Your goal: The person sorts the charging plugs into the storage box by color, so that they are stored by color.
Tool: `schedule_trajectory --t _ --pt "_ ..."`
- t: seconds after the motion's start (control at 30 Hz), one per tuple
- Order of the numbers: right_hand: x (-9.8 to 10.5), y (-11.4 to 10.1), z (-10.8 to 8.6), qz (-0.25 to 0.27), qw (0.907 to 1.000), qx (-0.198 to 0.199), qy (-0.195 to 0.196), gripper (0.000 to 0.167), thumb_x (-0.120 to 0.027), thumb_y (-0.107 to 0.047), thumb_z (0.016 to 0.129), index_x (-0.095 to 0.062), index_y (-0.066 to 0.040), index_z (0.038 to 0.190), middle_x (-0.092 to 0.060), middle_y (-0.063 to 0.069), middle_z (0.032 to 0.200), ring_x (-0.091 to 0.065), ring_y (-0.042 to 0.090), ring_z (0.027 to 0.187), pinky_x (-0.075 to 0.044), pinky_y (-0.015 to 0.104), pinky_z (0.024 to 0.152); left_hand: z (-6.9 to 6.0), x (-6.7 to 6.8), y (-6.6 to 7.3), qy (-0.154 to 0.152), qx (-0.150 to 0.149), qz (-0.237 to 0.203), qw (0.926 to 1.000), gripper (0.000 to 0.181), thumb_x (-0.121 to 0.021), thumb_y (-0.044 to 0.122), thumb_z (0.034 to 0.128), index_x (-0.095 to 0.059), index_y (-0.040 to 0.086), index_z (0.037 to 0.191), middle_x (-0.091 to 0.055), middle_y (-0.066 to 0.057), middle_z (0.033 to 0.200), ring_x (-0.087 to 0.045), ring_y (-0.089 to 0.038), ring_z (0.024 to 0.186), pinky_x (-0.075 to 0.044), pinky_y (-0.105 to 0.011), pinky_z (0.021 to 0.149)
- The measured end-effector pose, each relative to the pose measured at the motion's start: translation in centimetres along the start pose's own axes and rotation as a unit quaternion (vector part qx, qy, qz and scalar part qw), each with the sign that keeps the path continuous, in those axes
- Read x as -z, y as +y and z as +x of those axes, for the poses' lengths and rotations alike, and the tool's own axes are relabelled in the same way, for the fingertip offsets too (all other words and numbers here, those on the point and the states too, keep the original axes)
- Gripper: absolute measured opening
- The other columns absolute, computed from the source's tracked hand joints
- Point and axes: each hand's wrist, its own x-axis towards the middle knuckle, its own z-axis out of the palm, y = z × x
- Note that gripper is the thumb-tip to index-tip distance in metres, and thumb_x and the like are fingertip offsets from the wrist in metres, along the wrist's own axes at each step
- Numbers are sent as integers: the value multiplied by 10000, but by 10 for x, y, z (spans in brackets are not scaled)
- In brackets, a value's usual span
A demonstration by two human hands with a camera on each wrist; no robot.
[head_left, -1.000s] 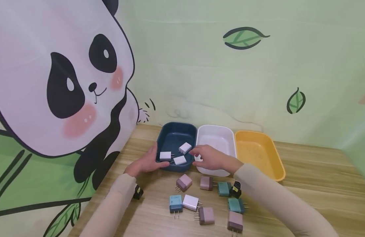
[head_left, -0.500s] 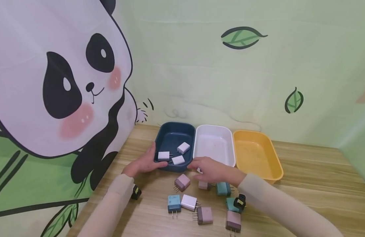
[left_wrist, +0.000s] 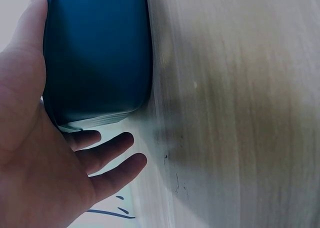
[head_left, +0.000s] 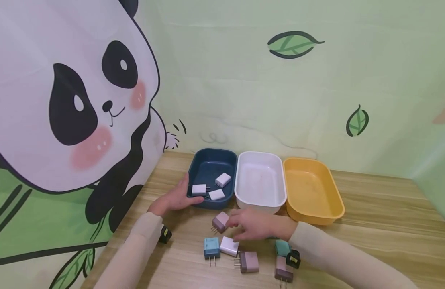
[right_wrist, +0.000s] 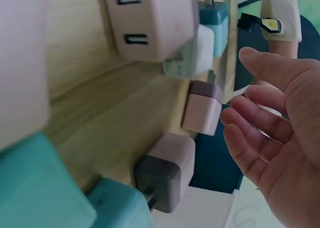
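My left hand [head_left: 173, 197] rests against the near left corner of a dark blue tray [head_left: 212, 204]. Its thumb lies along the rim, and in the left wrist view the other fingers are spread loosely beside the tray [left_wrist: 100, 48]. Three white chargers lie inside, one of them a white charger [head_left: 199, 190] at the left. Over the loose chargers hovers my right hand [head_left: 256, 224], holding nothing, its fingers [right_wrist: 250, 118] relaxed. Nearest its fingertips are a pink charger [head_left: 220, 220] and a white charger [head_left: 229, 246]. The hand hides some chargers from the head view.
A white tray [head_left: 260, 203] and a yellow tray [head_left: 313, 218] stand right of the blue one. On the table lie a light blue charger [head_left: 212, 247], a teal charger [head_left: 282, 247] and more pink chargers [head_left: 249, 262]. A panda-printed backdrop [head_left: 226, 100] rises behind.
My right hand has come back from between the blue and white trays, towards me, and is now above the loose chargers. The left hand has kept its place at the blue tray.
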Motion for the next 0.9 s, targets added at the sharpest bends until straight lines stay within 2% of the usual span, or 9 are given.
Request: schedule_trajectory --t 0.27,0.63,0.9 --pt "-11 -5 2 -25 9992 -119 -374 428 -742 -291 814 -639 -140 1202 -600 -46 1149 -543 30 982 -455 183 837 1 -1 -4 21 -46 -16 10000 1096 -685 467 825 59 4 1484 -94 -253 1521 -224 -367 1352 -222 -527 1084" --pt "-25 -3 5 -7 9989 -161 -451 482 -762 -361 780 -635 -146 1192 -598 -30 1169 -525 19 995 -440 170 846 3 -2 -6 45 -163 30 9999 1103 -688 471 821 50 -16 1479 -103 -254 1520 -226 -362 1355 -223 -519 1087" --pt "-26 -2 7 105 9979 -191 -613 510 -754 -375 789 -619 -135 1217 -601 -35 1161 -527 5 971 -446 178 844 1 -2 -4 -53 42 174 9998 1131 -668 522 817 70 -22 1479 -62 -258 1531 -188 -369 1377 -208 -511 1094"
